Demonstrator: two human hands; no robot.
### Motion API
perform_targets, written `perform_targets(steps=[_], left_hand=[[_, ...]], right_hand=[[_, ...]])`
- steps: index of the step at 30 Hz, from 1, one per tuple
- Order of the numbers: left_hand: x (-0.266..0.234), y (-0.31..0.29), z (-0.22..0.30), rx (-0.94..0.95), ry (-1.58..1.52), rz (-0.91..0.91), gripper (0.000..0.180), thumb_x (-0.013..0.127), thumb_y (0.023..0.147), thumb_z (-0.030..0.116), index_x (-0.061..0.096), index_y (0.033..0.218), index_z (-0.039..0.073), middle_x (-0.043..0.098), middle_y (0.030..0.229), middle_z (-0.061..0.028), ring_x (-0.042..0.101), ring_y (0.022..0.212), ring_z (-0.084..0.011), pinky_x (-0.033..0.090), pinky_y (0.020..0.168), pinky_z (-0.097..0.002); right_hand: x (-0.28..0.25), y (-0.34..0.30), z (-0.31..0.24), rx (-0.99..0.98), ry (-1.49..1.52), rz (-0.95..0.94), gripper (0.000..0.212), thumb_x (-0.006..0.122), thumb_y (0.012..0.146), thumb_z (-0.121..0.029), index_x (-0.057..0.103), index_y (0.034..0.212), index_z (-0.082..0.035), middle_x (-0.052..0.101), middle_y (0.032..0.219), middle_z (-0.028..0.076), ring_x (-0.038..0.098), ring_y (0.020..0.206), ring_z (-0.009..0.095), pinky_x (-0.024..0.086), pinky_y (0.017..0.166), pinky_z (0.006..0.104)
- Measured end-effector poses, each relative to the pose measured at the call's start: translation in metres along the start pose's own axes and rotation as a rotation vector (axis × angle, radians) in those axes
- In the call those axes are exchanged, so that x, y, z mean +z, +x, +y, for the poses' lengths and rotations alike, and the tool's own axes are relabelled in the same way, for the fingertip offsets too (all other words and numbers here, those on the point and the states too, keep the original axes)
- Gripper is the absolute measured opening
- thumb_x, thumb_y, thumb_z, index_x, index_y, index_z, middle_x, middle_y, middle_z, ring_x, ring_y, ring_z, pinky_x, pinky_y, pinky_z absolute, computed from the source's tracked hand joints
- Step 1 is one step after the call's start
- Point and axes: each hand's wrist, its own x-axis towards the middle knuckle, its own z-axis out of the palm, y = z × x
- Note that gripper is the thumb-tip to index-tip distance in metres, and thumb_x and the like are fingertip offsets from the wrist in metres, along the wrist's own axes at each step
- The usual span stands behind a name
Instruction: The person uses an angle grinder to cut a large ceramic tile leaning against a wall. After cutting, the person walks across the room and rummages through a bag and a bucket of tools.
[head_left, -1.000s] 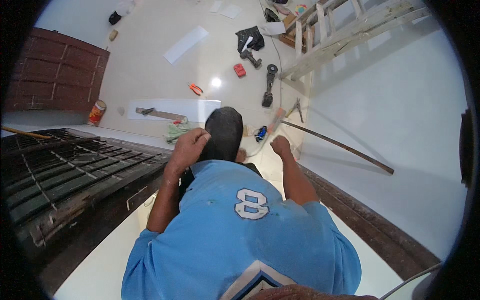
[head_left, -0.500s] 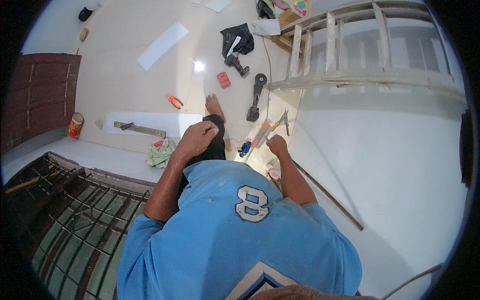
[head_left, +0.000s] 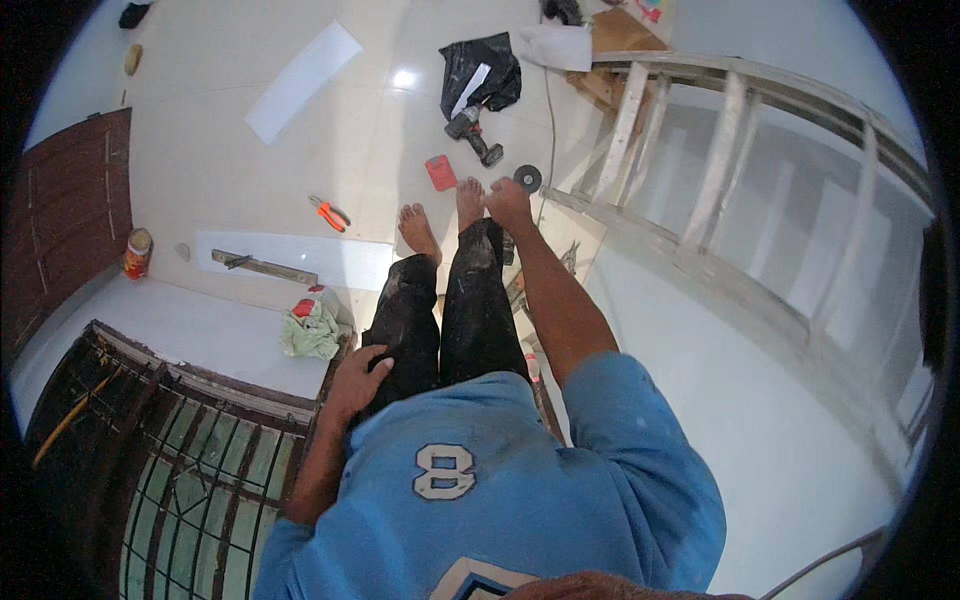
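My left hand (head_left: pixel 358 380) rests against my black trousers (head_left: pixel 408 305) at the left thigh, fingers loosely stretched and thumb apart. Farther forward, above my right foot (head_left: pixel 470 200), my right hand (head_left: pixel 510 206) has its fingers curled in; whatever may be in them is hidden. Right beside it shows the round dark disc of an angle grinder (head_left: pixel 528 178), whose body is mostly covered by my hand and leg. A red battery pack (head_left: pixel 440 172) lies just ahead of my feet. Beyond it a cordless drill (head_left: pixel 474 136) touches a black plastic bag (head_left: pixel 482 80).
Orange-handled pliers (head_left: pixel 329 213) and a white panel with a level-like bar (head_left: pixel 265 265) lie at left. A pale green bag (head_left: pixel 312 328) sits by a metal grille (head_left: pixel 200 480). A ladder (head_left: pixel 722 160) stands at right, beside a cardboard box (head_left: pixel 625 35). A white strip (head_left: pixel 304 82) lies farther off.
My right hand has reached forward and left to beside the grinder's disc. My left hand has dropped back onto my thigh. Both feet and legs now show as my body has shifted.
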Motion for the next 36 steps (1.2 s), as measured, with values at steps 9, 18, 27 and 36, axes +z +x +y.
perform_targets(steps=[9,18,27,36], left_hand=[[0.064,0.059,-0.034,-0.606,-0.641,0.175,0.035,0.065,0.108,0.026,0.071,0.128,-0.002,0.074,0.121,-0.0135,0.067,0.115,-0.0225,0.051,0.105,-0.0371],[0.112,0.081,-0.053,-0.644,-0.834,0.206,0.034,0.064,0.109,0.025,0.072,0.126,-0.003,0.074,0.115,-0.0105,0.067,0.109,-0.0193,0.052,0.099,-0.0354],[0.087,0.096,-0.040,-0.672,-0.700,0.146,0.030,0.062,0.108,0.021,0.073,0.128,0.001,0.076,0.121,-0.0133,0.069,0.116,-0.0233,0.052,0.105,-0.0374],[0.059,0.050,-0.054,-0.522,-0.939,0.561,0.029,0.064,0.105,0.023,0.077,0.118,0.000,0.077,0.101,-0.0082,0.071,0.089,-0.0188,0.058,0.079,-0.0353]], right_hand=[[0.172,0.191,0.102,0.373,-0.158,-0.159,0.048,0.077,0.083,-0.018,0.058,0.122,0.003,0.067,0.120,0.027,0.069,0.110,0.047,0.058,0.096,0.0550],[0.205,0.255,0.139,0.466,-0.070,-0.272,0.072,0.086,0.083,-0.040,0.053,0.130,0.004,0.070,0.122,0.027,0.069,0.118,0.045,0.055,0.104,0.0529],[0.217,0.231,0.175,0.358,-0.012,-0.203,0.035,0.079,0.084,-0.023,0.071,0.110,-0.001,0.074,0.102,0.026,0.072,0.108,0.047,0.059,0.092,0.0547],[0.049,0.146,0.000,0.315,-0.058,-0.670,0.069,0.079,0.087,-0.042,0.060,0.137,0.002,0.064,0.136,0.033,0.061,0.129,0.050,0.052,0.106,0.0540]])
